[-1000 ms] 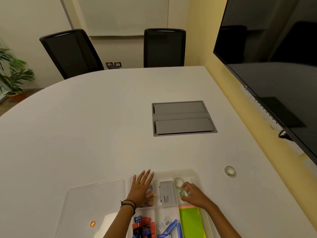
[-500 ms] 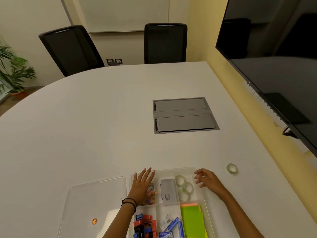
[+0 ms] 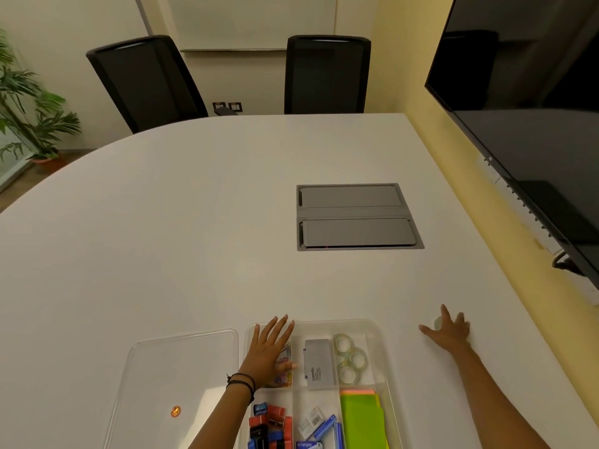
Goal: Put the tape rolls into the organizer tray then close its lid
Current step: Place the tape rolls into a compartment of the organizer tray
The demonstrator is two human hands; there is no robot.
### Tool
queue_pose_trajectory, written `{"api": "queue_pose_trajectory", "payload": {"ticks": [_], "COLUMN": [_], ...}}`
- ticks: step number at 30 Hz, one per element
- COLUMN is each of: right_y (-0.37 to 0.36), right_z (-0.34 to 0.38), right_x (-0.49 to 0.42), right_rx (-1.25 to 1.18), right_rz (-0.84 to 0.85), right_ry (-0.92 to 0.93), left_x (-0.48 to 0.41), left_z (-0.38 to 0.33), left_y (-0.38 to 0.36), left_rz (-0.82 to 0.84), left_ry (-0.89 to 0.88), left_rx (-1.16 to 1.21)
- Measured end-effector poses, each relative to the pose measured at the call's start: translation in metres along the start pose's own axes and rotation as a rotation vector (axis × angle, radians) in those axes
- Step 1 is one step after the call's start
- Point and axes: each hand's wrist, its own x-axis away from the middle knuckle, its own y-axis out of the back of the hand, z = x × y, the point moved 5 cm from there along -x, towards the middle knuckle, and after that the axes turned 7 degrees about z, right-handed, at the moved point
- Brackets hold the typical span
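A clear organizer tray (image 3: 377, 332) sits at the near edge of the white table. Three clear tape rolls (image 3: 350, 359) lie in its far right compartment. My left hand (image 3: 270, 350) rests flat, fingers spread, on the tray's far left compartment. My right hand (image 3: 449, 332) lies on the table to the right of the tray, fingers spread over a loose tape roll (image 3: 438, 323) that peeks out between them. The clear lid (image 3: 181, 377) lies flat on the table left of the tray.
The tray also holds a grey box (image 3: 319, 364), green sticky notes (image 3: 361, 419), sharpeners and staple packs. A grey cable hatch (image 3: 356, 217) is set into the table further out. A large screen (image 3: 531, 131) hangs at right; two black chairs stand beyond the table.
My right hand left the tape rolls in the tray, moved right across the table and came down over the loose tape roll. My left hand stayed on the tray.
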Motion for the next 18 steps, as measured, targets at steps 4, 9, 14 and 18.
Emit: {"api": "queue_pose_trajectory", "payload": {"ticks": [4, 9, 14, 18], "right_y": [-0.021, -0.035, -0.061, -0.08], "right_z": [-0.011, -0.012, -0.027, -0.033], "right_x": [0.001, 0.032, 0.07, 0.086], "right_rx": [0.129, 0.072, 0.046, 0.063], "right_rz": [0.058, -0.185, -0.306, -0.334], "right_ry": [0.02, 0.21, 0.29, 0.231], "left_x": [0.0, -0.001, -0.001, 0.0], "left_z": [0.0, 0.001, 0.001, 0.0], "left_y": [0.0, -0.001, -0.003, 0.0], "left_rz": [-0.011, -0.019, 0.02, 0.013], "left_ry": [0.002, 0.002, 0.028, 0.019], "left_rx": [-0.001, 0.013, -0.035, -0.004]}}
